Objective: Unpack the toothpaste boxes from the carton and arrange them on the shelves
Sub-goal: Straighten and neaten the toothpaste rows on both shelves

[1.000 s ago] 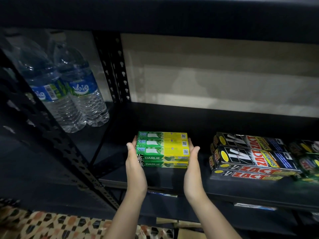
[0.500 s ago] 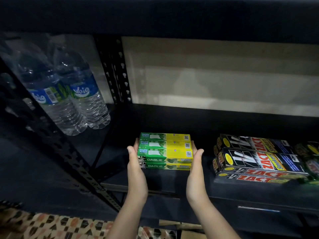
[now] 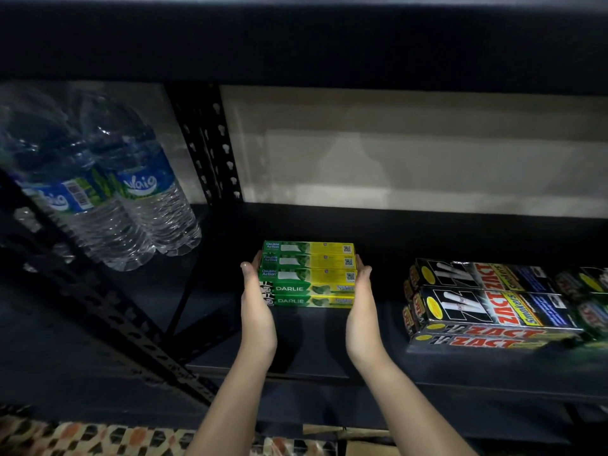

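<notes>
Green-and-yellow Darlie boxes (image 3: 307,274), stacked two layers high and three deep, sit on the dark shelf (image 3: 460,366) at its middle, long side facing us. Only one view, the head camera, so we go with that.

Our left hand (image 3: 256,304) lies flat against the stack's left end, right hand (image 3: 360,304) flat against the right end. Fingers look straight, palms facing each other, squeezing the block between them; nothing curled round a box. We can't tell whether the stack's full weight is on the shelf or partly in our hands.

We judge the step as placement: block on the shelf, being squared up. Next move likely calls for pushing it to its final spot, then drawing both hands out sideways evenly so no box skews, then back to the carton for more. The carton is not clearly in view; a brown edge shows at the bottom, too little to call.

Around: the black Zact boxes (image 3: 487,304) stacked to the right, well apart from our right hand. Two Vaio water bottles (image 3: 131,205) far left, in the next bay past the perforated upright (image 3: 210,143). Patterned floor (image 3: 82,436) at near left. Nothing stands between the stack and the back of the shelf.
</notes>
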